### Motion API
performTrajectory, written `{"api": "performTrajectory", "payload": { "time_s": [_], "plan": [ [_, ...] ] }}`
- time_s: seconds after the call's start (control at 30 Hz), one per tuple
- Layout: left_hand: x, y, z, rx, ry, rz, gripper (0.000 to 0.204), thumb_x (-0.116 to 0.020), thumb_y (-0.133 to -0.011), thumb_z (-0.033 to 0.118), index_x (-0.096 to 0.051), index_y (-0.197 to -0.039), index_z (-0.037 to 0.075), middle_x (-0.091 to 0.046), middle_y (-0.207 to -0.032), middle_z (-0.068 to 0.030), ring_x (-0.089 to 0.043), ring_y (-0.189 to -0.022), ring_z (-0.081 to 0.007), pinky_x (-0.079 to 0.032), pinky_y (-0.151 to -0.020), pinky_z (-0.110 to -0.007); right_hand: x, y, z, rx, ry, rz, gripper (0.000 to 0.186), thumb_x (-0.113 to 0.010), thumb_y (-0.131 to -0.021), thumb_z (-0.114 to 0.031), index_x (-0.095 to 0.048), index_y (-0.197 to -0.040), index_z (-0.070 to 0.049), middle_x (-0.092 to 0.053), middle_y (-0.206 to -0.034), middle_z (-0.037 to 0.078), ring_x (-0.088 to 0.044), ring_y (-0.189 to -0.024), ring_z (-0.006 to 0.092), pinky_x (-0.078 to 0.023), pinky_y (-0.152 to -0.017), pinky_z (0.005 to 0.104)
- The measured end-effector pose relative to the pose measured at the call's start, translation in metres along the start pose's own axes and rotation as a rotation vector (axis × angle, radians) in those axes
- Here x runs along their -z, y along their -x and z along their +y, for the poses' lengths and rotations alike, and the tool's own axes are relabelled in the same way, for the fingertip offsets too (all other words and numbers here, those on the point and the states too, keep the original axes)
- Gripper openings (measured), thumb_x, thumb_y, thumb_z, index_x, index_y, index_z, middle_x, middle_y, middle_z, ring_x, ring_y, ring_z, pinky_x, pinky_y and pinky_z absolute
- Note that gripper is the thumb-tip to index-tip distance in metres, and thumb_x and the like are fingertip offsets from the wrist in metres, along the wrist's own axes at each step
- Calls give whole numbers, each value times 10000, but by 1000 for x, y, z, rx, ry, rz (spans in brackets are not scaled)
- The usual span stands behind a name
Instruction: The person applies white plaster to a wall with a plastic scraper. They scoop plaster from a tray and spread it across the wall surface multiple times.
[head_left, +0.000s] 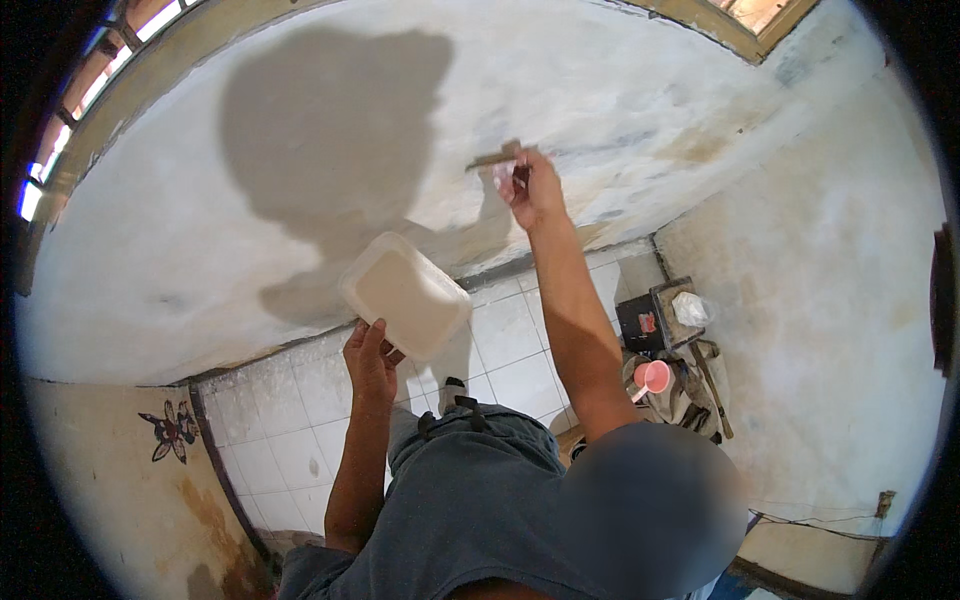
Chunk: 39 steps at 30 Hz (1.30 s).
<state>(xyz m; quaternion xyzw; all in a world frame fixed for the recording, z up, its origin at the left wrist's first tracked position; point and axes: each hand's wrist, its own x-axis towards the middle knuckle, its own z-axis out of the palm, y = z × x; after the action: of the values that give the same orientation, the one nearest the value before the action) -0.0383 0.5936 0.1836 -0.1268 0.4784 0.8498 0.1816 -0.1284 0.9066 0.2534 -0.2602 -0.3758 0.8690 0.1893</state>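
My left hand (371,362) grips the lower edge of a shallow, pale rectangular plastic tray (405,300), its thumb over the rim. The tray is tilted in front of the wall; I cannot make out whether anything lies in it. Farther up and to the right, my right hand (538,190) is closed round a flat scraper (492,160) with a narrow, brownish edge. That edge is at the patchy white wall (580,90), seemingly touching it. Whitish smears show on the fingers of this hand. My head and arms cast a large shadow on the wall.
On the right stand a black box (640,322) and a white plastic bag (690,309). Below them are a pink dipper (653,376), crumpled sacking (690,400) and a stick (712,390). White tiles (510,335) cover the floor. A window frame (740,35) is at upper right.
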Motion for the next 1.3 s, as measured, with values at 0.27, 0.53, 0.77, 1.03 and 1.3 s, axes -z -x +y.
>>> {"api": "performTrajectory", "payload": {
  "time_s": [0.27,0.53,0.77,1.03,1.3],
  "plan": [
    [-1,-3,-1,-33,42,-35,326,-610,-886,148,-553,-1186,32,-656,-982,-70,-692,-792,-173,-619,-623,-311,-56,81,-107,325,-104,-165,212,-584,-862,-156,-566,-1014,-10,-613,-863,117,-602,-707,195,-521,-552,247],
    [-7,2,5,3,3,-1,289,-598,-891,151,-555,-1158,47,-648,-993,-63,-685,-829,-190,-606,-676,-359,-20,74,-30,1014,682,228,105,-560,-793,-14,-552,-897,-18,-597,-820,86,-576,-628,171,-477,-545,319],
    [-11,3,6,-14,1,-8,296,-615,-878,160,-562,-1146,47,-653,-975,-63,-684,-838,-195,-600,-675,-358,-57,20,-66,1401,1387,368,116,-616,-754,-57,-511,-791,-26,-590,-811,164,-599,-770,348,-480,-667,445],
    [-7,2,6,-24,41,-15,312,-626,-863,139,-564,-1148,30,-659,-982,-73,-696,-817,-200,-624,-644,-354,-1,49,6,1505,1321,-293,192,-689,-720,-54,-523,-811,-23,-588,-807,189,-580,-758,349,-482,-725,416],
    [-3,0,4,-54,45,-83,338,-624,-861,135,-555,-1169,15,-655,-980,-90,-694,-805,-200,-623,-638,-349,14,21,-102,1124,806,327,123,-609,-705,-52,-489,-728,-34,-505,-623,156,-479,-567,252,-419,-562,363]
  ]
}}
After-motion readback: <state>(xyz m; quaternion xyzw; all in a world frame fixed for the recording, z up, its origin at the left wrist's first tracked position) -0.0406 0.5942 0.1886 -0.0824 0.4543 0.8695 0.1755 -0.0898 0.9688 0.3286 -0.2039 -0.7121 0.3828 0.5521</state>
